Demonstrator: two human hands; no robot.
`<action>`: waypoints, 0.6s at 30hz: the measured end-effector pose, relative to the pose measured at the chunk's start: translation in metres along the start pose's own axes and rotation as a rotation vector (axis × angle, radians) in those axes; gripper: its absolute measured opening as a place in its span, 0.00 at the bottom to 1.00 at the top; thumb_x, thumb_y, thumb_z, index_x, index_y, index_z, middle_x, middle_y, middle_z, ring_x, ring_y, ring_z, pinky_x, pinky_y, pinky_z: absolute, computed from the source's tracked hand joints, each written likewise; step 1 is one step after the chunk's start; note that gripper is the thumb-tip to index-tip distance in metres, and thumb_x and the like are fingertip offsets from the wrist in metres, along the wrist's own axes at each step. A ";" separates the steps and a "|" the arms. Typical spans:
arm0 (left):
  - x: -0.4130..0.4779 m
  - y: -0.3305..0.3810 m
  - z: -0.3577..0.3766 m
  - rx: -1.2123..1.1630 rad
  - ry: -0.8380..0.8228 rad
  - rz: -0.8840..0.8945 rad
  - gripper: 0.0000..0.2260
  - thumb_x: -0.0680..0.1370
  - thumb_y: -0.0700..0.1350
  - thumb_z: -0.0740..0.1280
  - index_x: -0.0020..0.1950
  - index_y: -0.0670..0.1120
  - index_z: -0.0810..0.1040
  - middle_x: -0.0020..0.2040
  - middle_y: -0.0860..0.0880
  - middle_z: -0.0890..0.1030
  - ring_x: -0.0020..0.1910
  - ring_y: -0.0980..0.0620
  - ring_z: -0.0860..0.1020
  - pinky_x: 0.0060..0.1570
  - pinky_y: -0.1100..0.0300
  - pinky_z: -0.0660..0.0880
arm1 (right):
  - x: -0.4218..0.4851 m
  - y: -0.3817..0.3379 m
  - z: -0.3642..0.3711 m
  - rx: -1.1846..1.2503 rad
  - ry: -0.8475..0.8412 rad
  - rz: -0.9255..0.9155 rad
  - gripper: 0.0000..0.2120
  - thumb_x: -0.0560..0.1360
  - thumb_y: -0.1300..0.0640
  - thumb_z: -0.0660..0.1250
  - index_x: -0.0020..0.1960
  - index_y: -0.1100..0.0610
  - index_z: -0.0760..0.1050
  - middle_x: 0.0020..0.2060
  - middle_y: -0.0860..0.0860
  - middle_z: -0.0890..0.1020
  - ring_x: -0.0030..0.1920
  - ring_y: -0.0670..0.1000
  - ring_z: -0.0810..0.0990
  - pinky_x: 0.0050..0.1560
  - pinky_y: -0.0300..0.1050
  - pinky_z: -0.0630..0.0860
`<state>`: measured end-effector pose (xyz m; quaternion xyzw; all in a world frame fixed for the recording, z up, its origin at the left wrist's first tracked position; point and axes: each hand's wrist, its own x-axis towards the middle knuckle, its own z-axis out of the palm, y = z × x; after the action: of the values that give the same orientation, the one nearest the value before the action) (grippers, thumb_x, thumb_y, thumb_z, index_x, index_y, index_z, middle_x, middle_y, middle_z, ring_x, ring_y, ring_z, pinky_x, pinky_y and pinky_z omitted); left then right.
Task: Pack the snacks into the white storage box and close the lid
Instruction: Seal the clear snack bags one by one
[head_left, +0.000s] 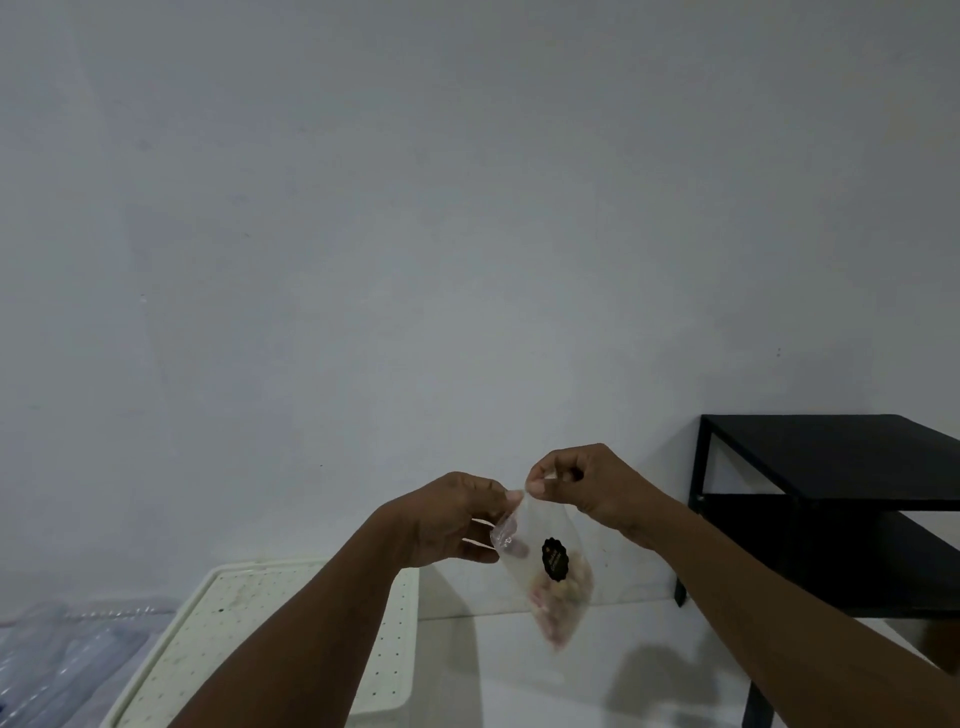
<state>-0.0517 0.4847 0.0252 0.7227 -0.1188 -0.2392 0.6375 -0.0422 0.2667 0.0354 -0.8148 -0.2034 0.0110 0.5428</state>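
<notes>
A clear plastic snack bag (556, 587) with a black round sticker and pale snacks inside hangs in the air in front of the wall. My left hand (452, 519) pinches its top left corner. My right hand (582, 483) pinches the top edge just to the right. Below and to the left stands the white storage box (260, 654), its dotted lid lying flat on top. My left forearm crosses over part of the lid.
A black two-level table (831, 499) stands at the right against the grey wall. Crumpled clear plastic (67, 660) lies at the lower left beside the box. A white floor or surface (545, 691) lies under the bag.
</notes>
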 end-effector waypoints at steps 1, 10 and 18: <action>0.000 -0.001 0.000 -0.004 -0.003 0.007 0.12 0.78 0.52 0.70 0.45 0.43 0.79 0.47 0.40 0.81 0.59 0.37 0.82 0.50 0.54 0.77 | 0.000 0.000 0.000 0.008 0.009 0.004 0.06 0.73 0.56 0.75 0.47 0.58 0.84 0.23 0.45 0.62 0.27 0.44 0.62 0.35 0.28 0.68; 0.010 -0.016 0.006 -0.138 0.066 0.088 0.15 0.79 0.54 0.69 0.54 0.43 0.82 0.51 0.43 0.81 0.51 0.45 0.78 0.56 0.50 0.74 | -0.001 0.012 0.012 0.193 0.098 0.061 0.07 0.75 0.53 0.73 0.48 0.56 0.83 0.36 0.53 0.78 0.36 0.48 0.78 0.33 0.42 0.72; 0.014 -0.017 0.028 -0.023 0.162 0.141 0.10 0.82 0.48 0.64 0.43 0.46 0.80 0.41 0.48 0.83 0.42 0.51 0.80 0.48 0.54 0.75 | 0.002 0.022 0.029 0.437 0.147 0.190 0.08 0.77 0.63 0.67 0.56 0.59 0.78 0.38 0.58 0.82 0.36 0.52 0.78 0.35 0.44 0.72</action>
<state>-0.0554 0.4567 0.0041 0.7220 -0.1147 -0.1359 0.6686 -0.0401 0.2854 0.0046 -0.6920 -0.0786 0.0462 0.7162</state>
